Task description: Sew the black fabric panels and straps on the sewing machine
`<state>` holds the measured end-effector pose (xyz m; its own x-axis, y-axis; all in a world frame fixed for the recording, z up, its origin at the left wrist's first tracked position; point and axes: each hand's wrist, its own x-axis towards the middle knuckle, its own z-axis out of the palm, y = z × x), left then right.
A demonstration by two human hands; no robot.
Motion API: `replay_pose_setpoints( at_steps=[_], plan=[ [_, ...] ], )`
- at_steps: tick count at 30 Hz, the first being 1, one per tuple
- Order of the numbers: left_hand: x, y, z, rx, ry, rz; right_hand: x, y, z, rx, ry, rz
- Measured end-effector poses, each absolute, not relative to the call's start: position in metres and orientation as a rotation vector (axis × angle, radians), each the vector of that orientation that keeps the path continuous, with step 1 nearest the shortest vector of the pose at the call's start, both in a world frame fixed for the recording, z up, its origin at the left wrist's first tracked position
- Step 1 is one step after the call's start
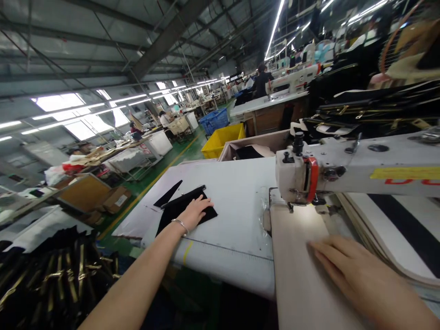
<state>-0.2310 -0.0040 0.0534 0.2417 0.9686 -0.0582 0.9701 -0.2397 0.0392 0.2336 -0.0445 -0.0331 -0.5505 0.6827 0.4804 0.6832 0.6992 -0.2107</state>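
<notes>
1. A white worktable spreads to the left of the sewing machine, with a ruler scale marked near its front edge.
2. The sewing machine itself is white, with a red-orange guard at its head and yellow tape along its arm.
3. A heap of black pieces with gold-coloured zips lies well to the left of the sewing machine, lower than the tabletop.
4. A yellow bin stands beyond the sewing machine, to its left.
5. Stacked white panels, the top one crossed by a dark stripe, lie below the sewing machine's arm.
6. A pale beige panel runs from beneath the sewing machine's head toward the person.
7. A black piece lies flat, left of the sewing machine.
8. The right hand, motion-blurred, is at the beige panel on the person's side of the sewing machine, fingers stretched out; whether it grips anything, I cannot tell.
9. The left hand, left of the sewing machine, rests on the black piece, fingers slightly spread.
10. A silvery bracelet circles the left wrist, left of the sewing machine.
</notes>
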Motion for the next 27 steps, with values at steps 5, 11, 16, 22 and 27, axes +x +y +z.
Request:
replay_pose_setpoints(
  at_steps=[5,11,16,22,27],
  plan=[
    [-0.228,0.002,0.062,2.492,1.767,-0.12,0.202,-0.016,-0.009,-1.148,-2.435,-0.135],
    [-0.205,-0.005,0.073,2.527,1.65,-0.18,0.204,-0.018,-0.011,-1.163,-2.417,-0.113],
    [-0.172,-0.006,0.096,2.363,1.668,0.381,0.202,-0.019,-0.007,-1.158,-2.393,-0.088],
    [-0.081,0.02,0.065,2.247,1.399,0.456,0.202,-0.021,-0.005,-1.163,-2.394,-0.084],
    [-0.021,0.029,0.032,2.342,1.378,0.412,0.204,-0.021,-0.004,-1.177,-2.402,-0.071]
  ],
)
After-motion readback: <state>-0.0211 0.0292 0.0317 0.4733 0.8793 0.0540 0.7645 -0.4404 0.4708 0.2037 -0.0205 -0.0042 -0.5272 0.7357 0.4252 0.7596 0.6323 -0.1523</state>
